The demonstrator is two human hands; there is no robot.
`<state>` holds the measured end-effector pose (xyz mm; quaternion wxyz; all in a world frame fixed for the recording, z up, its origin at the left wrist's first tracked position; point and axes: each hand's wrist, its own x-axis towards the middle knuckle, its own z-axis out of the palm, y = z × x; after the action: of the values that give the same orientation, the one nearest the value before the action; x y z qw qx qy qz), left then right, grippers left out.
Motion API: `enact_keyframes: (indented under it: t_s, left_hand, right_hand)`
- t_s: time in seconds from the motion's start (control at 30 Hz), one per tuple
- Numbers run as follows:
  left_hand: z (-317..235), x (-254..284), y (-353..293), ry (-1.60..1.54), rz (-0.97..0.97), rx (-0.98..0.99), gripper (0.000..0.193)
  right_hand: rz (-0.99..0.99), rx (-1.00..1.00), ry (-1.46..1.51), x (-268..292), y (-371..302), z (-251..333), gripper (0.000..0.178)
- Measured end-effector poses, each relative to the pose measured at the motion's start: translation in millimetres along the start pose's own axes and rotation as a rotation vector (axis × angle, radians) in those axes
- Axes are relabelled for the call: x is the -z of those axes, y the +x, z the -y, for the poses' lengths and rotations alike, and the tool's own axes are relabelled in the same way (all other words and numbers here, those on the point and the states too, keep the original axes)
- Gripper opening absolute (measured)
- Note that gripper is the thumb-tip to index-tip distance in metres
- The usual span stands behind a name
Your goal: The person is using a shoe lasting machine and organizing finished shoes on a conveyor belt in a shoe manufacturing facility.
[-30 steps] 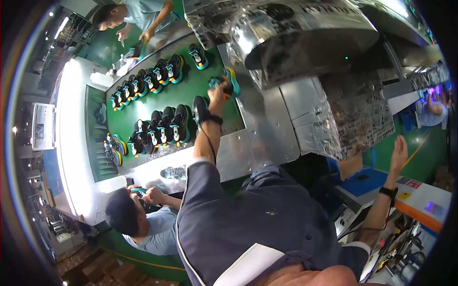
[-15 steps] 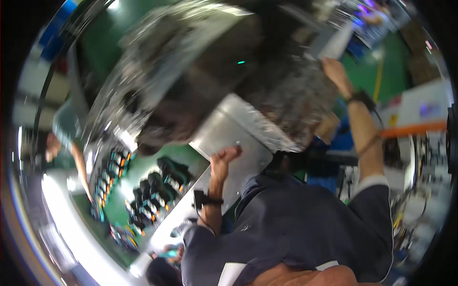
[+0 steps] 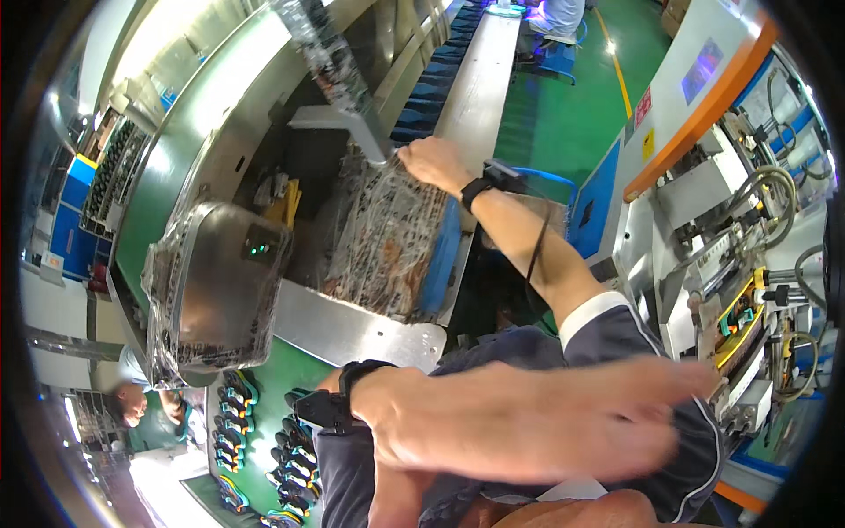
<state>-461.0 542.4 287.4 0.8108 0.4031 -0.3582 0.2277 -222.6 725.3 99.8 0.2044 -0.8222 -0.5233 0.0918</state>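
My right hand (image 3: 431, 163) is closed at the end of a grey angled bar (image 3: 348, 128); its fingertips are hidden. Below that hand lies a worn block wrapped in clear film (image 3: 387, 238), with a blue side strip (image 3: 437, 268). My left hand (image 3: 528, 418) crosses in front of my chest, blurred, its fingers stretched out to the right and nothing seen in it. Both wrists wear dark straps with small devices. A film-covered metal box (image 3: 224, 295) with green lights stands left of the block.
A bare metal plate (image 3: 361, 330) spans below the block. Rows of dark shoes (image 3: 233, 418) are at the lower left, near another person (image 3: 141, 400). A long conveyor (image 3: 480, 75) runs away at the top. Machinery with an orange edge (image 3: 704, 97) stands on the right.
My view has turned and sharpened. My left hand has come from over the metal plate to in front of my chest, and its fingers have straightened. The right hand stays by the grey bar.
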Motion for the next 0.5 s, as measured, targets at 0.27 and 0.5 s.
enact_keyframes:
  t_s: [0.27, 0.5]
  left_hand:
    - [76, -31, 77, -0.059, -0.099, -0.344, 0.095]
    - [65, 18, 74, -0.054, 0.244, 0.771, 0.097]
  right_hand:
    - [-0.063, 0.11, 0.155, 7, -10, -1, 0.044]
    - [-0.271, 0.238, 0.272, -4, -9, -18, 0.042]
